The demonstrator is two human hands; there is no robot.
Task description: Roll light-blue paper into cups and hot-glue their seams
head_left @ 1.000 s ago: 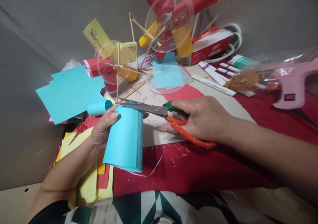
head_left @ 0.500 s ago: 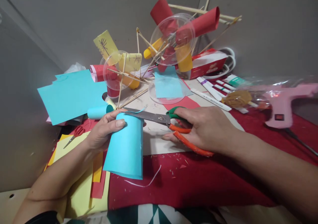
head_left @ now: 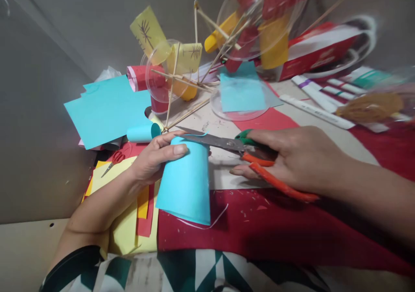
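Note:
My left hand [head_left: 158,156] grips a rolled blue paper tube [head_left: 186,182] near its upper end, thumb on the front and the other fingers behind. In my right hand [head_left: 292,158] are scissors [head_left: 227,143] with green and orange handles. Their blades lie across the tube's top edge, where a thin curled strip of blue paper rises. Behind my left hand rests a smaller blue paper roll [head_left: 142,132]. A thin white strip [head_left: 220,214] lies on the red cloth just below the tube.
Stick-and-cup pinwheel models [head_left: 173,74] stand at the back. Blue sheets [head_left: 110,110], small red scissors [head_left: 116,158] and yellow paper [head_left: 123,231] are at left. A clear lid [head_left: 220,104], markers [head_left: 316,110] and a bag of rubber bands [head_left: 369,106] lie beyond my right hand.
The view has shifted, so everything sits further right or higher in the picture. The hands, tube and scissors keep nearly the same arrangement, blades still at the tube's top edge.

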